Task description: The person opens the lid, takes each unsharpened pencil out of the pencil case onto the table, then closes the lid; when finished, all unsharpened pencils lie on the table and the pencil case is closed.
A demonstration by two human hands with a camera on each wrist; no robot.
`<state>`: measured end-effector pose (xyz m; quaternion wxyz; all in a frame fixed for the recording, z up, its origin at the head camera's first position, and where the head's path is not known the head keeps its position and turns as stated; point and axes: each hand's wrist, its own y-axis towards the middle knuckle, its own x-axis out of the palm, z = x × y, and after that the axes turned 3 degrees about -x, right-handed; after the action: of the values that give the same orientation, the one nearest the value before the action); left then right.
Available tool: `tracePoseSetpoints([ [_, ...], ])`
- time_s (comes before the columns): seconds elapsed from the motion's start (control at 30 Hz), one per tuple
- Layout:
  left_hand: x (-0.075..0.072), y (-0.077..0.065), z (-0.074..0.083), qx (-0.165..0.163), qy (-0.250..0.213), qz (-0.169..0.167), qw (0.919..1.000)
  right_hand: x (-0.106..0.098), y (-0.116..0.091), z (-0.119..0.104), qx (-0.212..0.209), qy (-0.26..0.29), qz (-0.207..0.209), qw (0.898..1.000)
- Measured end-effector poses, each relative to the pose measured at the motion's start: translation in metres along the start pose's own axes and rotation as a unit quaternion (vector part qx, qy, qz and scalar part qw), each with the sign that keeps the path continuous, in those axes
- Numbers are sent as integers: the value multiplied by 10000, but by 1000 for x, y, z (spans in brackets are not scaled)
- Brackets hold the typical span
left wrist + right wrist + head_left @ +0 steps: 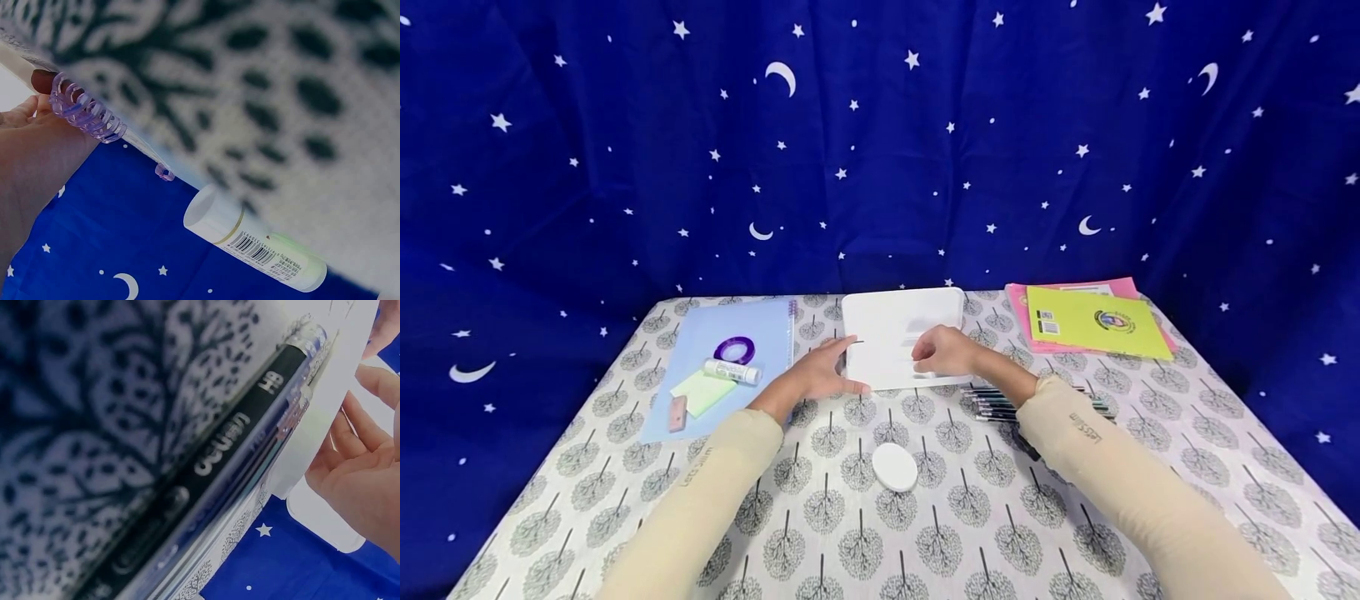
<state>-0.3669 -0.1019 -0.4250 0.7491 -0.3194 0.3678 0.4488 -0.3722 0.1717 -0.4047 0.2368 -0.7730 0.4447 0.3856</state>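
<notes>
A white, shallow, box-like thing with rounded corners (880, 317) lies at the far middle of the patterned table. My left hand (823, 372) rests at its left side, thumb and fingers spread apart. Over its right half is my right hand (946, 350), fingers bent downward with the tips close together. Whether anything small is between those fingertips is hidden. In the right wrist view the same hand (365, 462) reaches over the white wall (300, 450) with its fingers partly bent. Dark pencils (996, 404), one marked HB, lie below my right forearm.
A white oval object (895, 467) lies nearer me. On the left, a blue spiral notebook (700, 333) bears purple tape (734, 351), a glue stick (733, 371), pale green notes (702, 392) and a pink eraser (677, 413). Yellow (1075, 317) and pink booklets (1021, 312) lie right.
</notes>
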Motion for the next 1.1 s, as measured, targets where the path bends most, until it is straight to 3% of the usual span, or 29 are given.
tracePoseSetpoints([
  [0.43, 0, 0, 0, -1, 3, -36, 10000, 3, 7, 0, -10, -24, -255, 9997],
  [1.1, 1, 1, -1, -15, -6, 29, 10000, 3, 7, 2, 139, 309, -180, 9993],
])
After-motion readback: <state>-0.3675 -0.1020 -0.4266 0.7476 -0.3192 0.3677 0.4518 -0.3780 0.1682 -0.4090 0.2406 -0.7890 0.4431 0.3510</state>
